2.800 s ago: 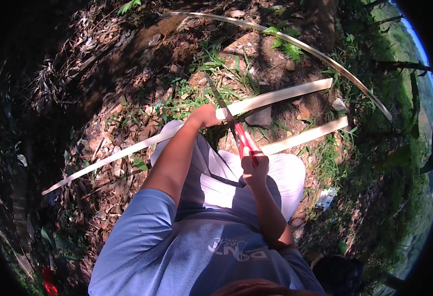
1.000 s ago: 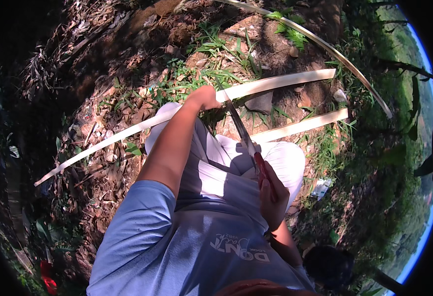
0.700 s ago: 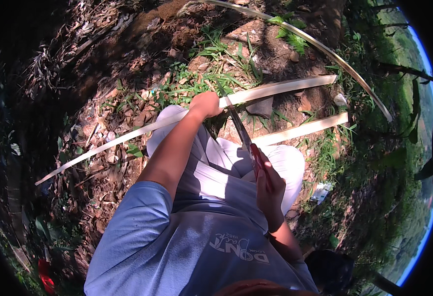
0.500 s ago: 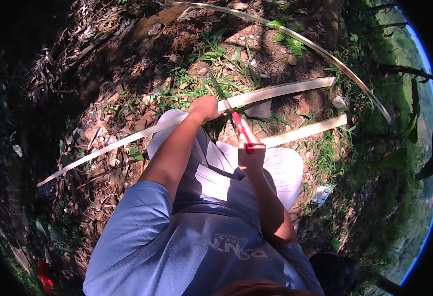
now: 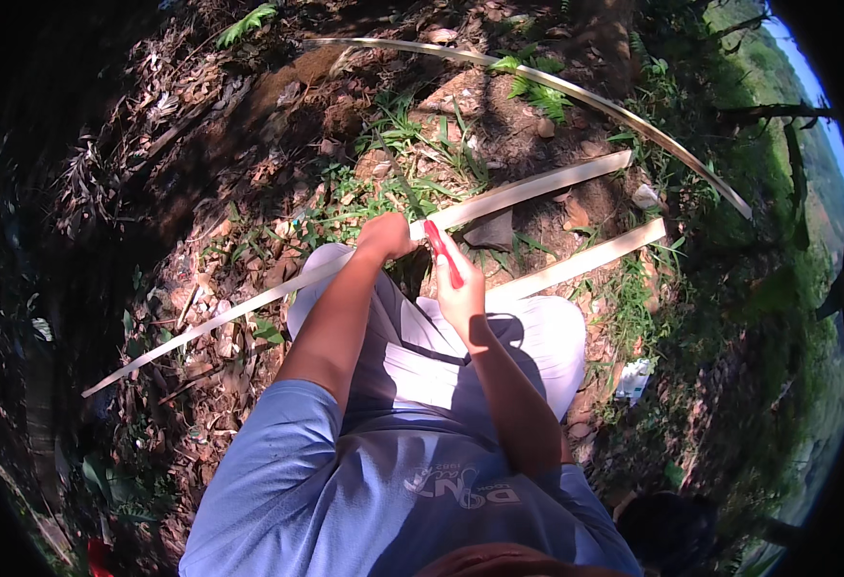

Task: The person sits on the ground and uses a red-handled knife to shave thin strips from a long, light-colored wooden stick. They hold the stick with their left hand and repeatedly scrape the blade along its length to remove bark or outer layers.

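A long pale wooden strip [image 5: 537,185] runs slantwise across my lap, its far right part thicker and its left end thin. My left hand [image 5: 386,237] is closed round the strip near its middle. Just right of it, my right hand [image 5: 461,291] grips the red handle of a saw [image 5: 444,254]. The saw's narrow dark blade crosses the strip close to my left hand and points away over the grass; its teeth are too small to make out.
Another pale strip [image 5: 590,258] lies to the right beside my knee. Farther off, a long curved strip [image 5: 576,93] rests on the ground by a fern [image 5: 541,99]. A dark flat stone [image 5: 490,232] sits beneath the held strip. Dry leaves and grass surround me.
My right hand has moved forward and slightly left with the saw, its handle now close against the strip. My left hand keeps its grip. The whole view has shifted a little.
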{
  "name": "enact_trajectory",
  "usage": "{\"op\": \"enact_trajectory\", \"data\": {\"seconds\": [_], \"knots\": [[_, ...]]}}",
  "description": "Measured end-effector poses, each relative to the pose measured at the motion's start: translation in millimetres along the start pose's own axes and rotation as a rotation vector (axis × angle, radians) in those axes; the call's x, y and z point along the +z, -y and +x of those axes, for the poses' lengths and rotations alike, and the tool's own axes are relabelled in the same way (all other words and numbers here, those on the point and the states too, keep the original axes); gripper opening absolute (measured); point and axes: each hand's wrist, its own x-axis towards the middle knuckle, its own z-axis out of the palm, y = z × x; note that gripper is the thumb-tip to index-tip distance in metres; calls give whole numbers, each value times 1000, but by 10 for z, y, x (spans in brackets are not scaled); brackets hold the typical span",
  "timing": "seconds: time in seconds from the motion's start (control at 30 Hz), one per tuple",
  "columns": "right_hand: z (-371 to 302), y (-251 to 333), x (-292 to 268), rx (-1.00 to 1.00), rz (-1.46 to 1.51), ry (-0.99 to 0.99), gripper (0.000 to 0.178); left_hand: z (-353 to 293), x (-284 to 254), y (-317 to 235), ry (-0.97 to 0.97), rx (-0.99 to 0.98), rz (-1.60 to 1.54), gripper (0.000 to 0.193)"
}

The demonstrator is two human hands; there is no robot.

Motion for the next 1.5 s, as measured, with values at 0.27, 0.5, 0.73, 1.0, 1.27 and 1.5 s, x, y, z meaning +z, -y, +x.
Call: {"op": "enact_trajectory", "data": {"seconds": [0.27,0.5,0.73,1.0,1.27,1.5], "knots": [[-1119,1015,-997,232,-172,73,44,230,49,19,100,-9,-38,42],[-1356,1053,-1079,151,-209,36,46,233,11,69,157,27,-29,47],[-1290,1030,-942,97,-254,53,46,210,17,50,133,28,-51,43],[-275,311,-271,76,-126,18,43,31,23,19,59,-23,-61,38],[689,-192,408,-40,-24,-37,45,263,14,47,129,-80,-62,58],[-97,45,-18,88,-9,46,44,447,154,312,211,59,-112,52]]}}
